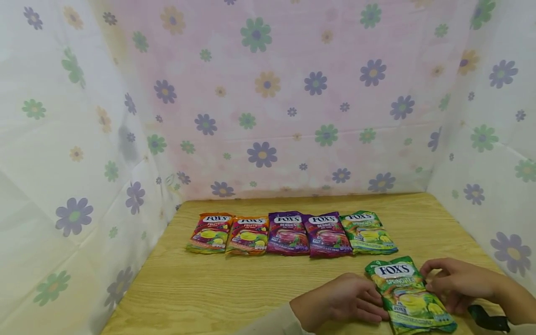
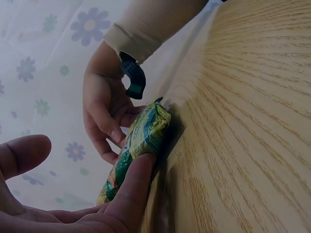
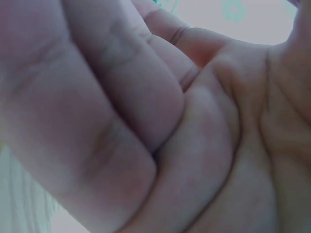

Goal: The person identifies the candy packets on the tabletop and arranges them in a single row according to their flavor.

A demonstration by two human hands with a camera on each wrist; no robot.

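A green Spring Tea candy bag (image 1: 408, 298) lies face up near the front right of the table, between the two hands. My left hand (image 1: 345, 300) touches its left edge with fairly straight fingers; in the left wrist view the thumb (image 2: 24, 155) stands apart from the bag (image 2: 146, 133). From the other side, my right hand (image 1: 465, 284) holds the bag's right edge with curled fingers. Those curled fingers (image 3: 112, 97) fill the right wrist view, where the contact with the bag is hidden.
Behind, a row holds two orange-red Fruits bags (image 1: 210, 234), two purple Berries bags (image 1: 287, 234) and one more green Spring Tea bag (image 1: 367, 234). They lie on the wooden table (image 1: 201, 288). Flowered cloth (image 1: 289, 97) encloses the back and sides. A dark strap (image 1: 487, 318) hangs at the right wrist.
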